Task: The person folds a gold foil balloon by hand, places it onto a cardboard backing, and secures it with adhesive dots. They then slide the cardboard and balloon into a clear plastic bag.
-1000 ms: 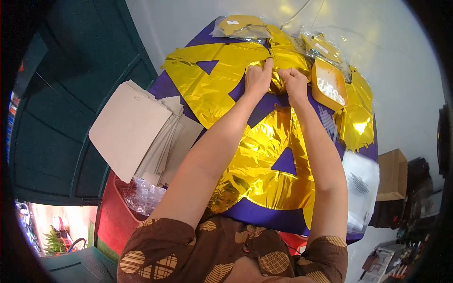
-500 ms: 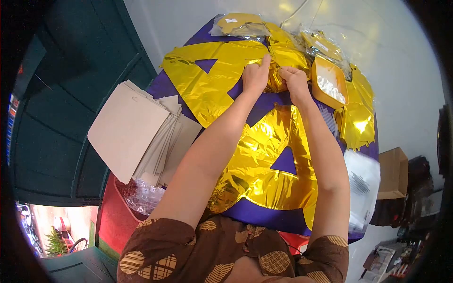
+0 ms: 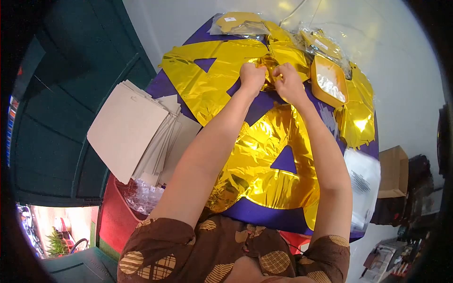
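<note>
Gold foil letter A shapes lie on a purple cloth (image 3: pixel 264 214): one foil A (image 3: pixel 264 184) is close to me, and another foil A (image 3: pixel 188 80) is at the upper left. My left hand (image 3: pixel 253 78) is closed on crinkled gold foil at the upper middle. Just right of it, my right hand (image 3: pixel 288 81) has its fingers bent and pinched at the same foil. A yellow tray (image 3: pixel 343 89) holding white material (image 3: pixel 329 87) stands to the right of my right hand.
At the left is a stack of beige cardboard sheets (image 3: pixel 127 132) above a red basket (image 3: pixel 115 193) with clear plastic bags (image 3: pixel 144 195). Plastic-wrapped gold pieces (image 3: pixel 240 23) line the far edge. White-clear packets (image 3: pixel 361 188) and a cardboard box (image 3: pixel 394 172) are at the right.
My left hand has turned, its raised thumb now folded down. My right hand has shifted slightly and its fingers have lifted and curled. The foil between my hands has changed shape.
</note>
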Action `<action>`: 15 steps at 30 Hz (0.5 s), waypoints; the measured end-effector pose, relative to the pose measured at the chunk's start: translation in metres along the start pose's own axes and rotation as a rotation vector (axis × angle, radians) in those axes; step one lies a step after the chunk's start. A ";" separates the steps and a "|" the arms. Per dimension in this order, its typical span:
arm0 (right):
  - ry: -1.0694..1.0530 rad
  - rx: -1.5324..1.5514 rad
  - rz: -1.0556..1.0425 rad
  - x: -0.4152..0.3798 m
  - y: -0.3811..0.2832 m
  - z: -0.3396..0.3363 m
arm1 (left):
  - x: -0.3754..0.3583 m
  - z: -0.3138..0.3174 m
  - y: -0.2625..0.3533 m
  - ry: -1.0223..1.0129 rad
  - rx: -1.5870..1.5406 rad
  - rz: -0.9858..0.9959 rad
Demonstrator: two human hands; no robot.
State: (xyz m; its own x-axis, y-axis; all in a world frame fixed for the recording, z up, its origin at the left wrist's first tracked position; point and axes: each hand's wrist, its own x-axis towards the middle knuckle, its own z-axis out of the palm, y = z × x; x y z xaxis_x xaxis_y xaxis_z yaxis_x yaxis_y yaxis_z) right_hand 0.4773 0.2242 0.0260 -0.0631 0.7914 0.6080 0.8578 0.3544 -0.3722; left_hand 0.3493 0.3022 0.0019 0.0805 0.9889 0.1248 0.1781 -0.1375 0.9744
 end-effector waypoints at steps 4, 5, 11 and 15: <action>-0.010 -0.107 -0.047 -0.005 -0.014 0.002 | 0.005 0.007 -0.009 0.005 -0.076 0.003; 0.004 -0.105 -0.029 -0.006 -0.014 0.005 | 0.007 0.008 -0.011 -0.018 -0.128 -0.001; 0.042 -0.202 -0.032 -0.006 -0.011 0.011 | 0.021 0.016 -0.030 -0.068 -0.199 0.045; 0.075 -0.227 0.031 -0.006 -0.009 0.014 | 0.016 0.013 -0.024 -0.059 -0.188 0.097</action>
State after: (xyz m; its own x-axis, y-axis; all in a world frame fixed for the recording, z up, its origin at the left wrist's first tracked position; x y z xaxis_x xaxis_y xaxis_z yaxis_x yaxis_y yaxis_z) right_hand 0.4628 0.2233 0.0157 -0.0042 0.7577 0.6526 0.9520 0.2028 -0.2293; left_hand 0.3585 0.3204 -0.0222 0.1472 0.9656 0.2143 -0.0187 -0.2139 0.9767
